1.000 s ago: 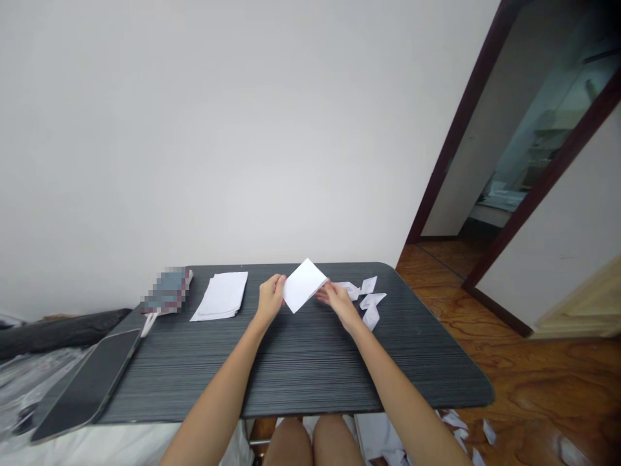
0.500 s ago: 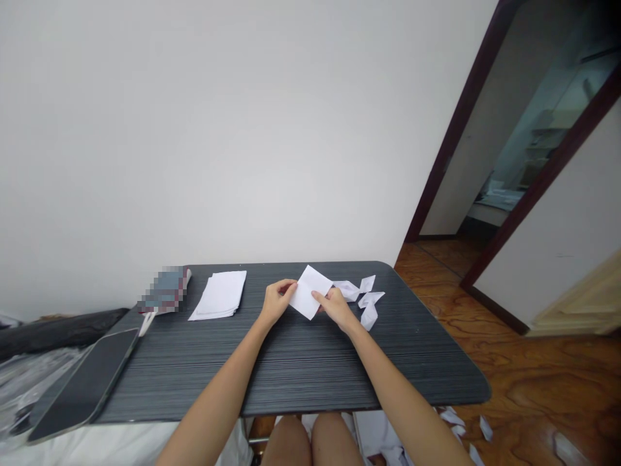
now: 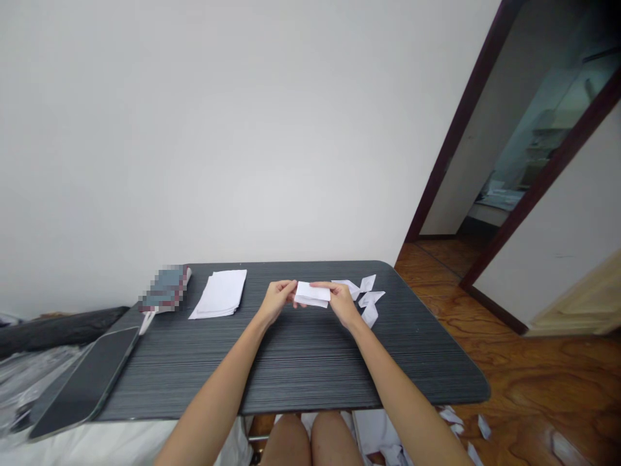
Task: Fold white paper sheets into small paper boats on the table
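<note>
A small white sheet of paper [image 3: 313,293], folded over into a narrow strip, is held between both hands above the dark table. My left hand [image 3: 276,299] pinches its left end, thumb on top and fingertips showing beneath. At the other end, my right hand [image 3: 342,303] grips the paper with fingers laid along the upper edge. Just beyond my right hand lie several folded white paper pieces [image 3: 372,298], one of them partly covered by the hand. To the left rests a stack of white paper sheets [image 3: 220,294].
The dark table [image 3: 310,375] stands against a white wall. A pixelated book-like object [image 3: 165,290] sits at its back left, and a large phone or tablet [image 3: 87,382] at its left edge. Paper scraps [image 3: 453,419] lie on the wooden floor, right of the table.
The paper has gone from a flat diamond shape to a narrow folded strip lying crosswise. My right hand has shifted its grip to the strip's right end.
</note>
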